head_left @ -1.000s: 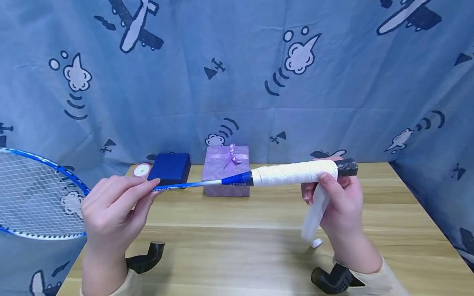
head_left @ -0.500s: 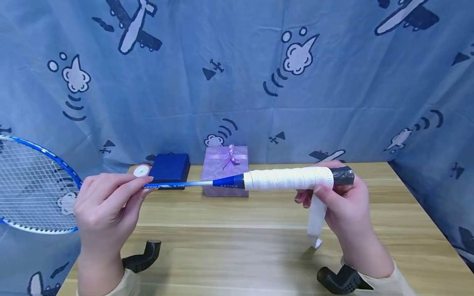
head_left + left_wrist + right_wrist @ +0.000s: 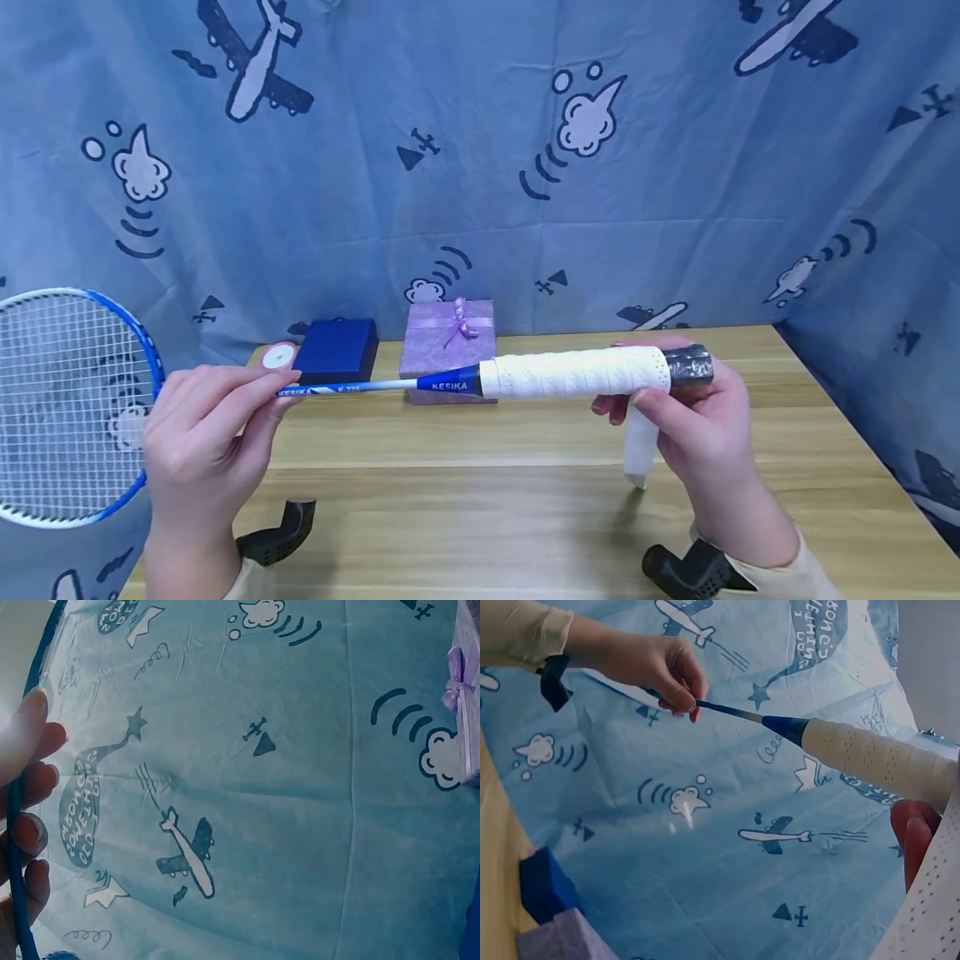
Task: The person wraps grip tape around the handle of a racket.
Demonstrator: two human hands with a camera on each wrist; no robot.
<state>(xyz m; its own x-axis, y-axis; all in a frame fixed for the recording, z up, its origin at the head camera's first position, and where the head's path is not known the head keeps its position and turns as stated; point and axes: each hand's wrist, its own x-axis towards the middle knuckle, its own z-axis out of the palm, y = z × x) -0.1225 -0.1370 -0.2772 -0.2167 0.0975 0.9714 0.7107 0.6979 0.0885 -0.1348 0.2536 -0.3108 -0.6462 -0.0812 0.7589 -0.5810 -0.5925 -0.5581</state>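
Note:
A blue and white badminton racket [image 3: 456, 382] is held level above the table, its strung head out to the left. My left hand [image 3: 202, 442] pinches the thin shaft between thumb and fingers. White perforated grip tape [image 3: 573, 372] is wound round most of the handle, leaving the black butt end [image 3: 688, 365] bare. At that end my right hand [image 3: 701, 425] grips the handle, thumb pressed on the last turn of tape. A loose tail of the tape [image 3: 640, 446] hangs below the thumb; in the right wrist view the dotted tape tail [image 3: 930, 900] looms large in front.
On the wooden table [image 3: 465, 517], a blue box [image 3: 337, 350], a lilac gift box with a bow [image 3: 450, 342] and a small round white-and-pink roll [image 3: 280, 356] stand at the back. A blue airplane-print curtain [image 3: 480, 167] hangs behind.
The racket has shifted left and slightly down, with both hands still on it. The wound tape has turned with the handle, and the loose tail hangs straighter and looks shorter.

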